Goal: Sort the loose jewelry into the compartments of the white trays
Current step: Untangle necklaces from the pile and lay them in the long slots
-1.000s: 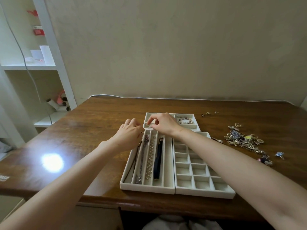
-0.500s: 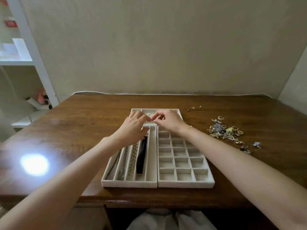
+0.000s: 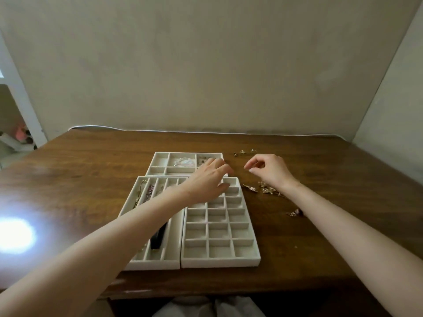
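Loose jewelry (image 3: pixel 266 190), a small heap of gold-toned pieces, lies on the wooden table (image 3: pixel 320 236) directly under the right wrist, on the near side of the right hand (image 3: pixel 271 171). The scatter forms a ragged diagonal. It begins between the two hands, passes beneath the right forearm, and ends at a stray piece (image 3: pixel 295 212) beside that forearm. A few tiny pieces (image 3: pixel 245 152), too small to identify, sit just beyond the right hand's fingertips.

The right hand hovers with fingers curled and thumb close to forefinger in a pinching pose. Whether anything is held between them cannot be told. The left hand (image 3: pixel 209 179) is to its left, fingers loosely extended and blurred, with nothing visible in them.

The left hand is above the far end of the grid tray (image 3: pixel 219 263), whose small cells look empty. Beyond the left fingertips is the far tray (image 3: pixel 158 154). Under the left forearm is the long-slot tray (image 3: pixel 128 209), which holds chains.

The right hand is clearly nearer the heap. Reaching it likely means drawing back toward its own wrist.
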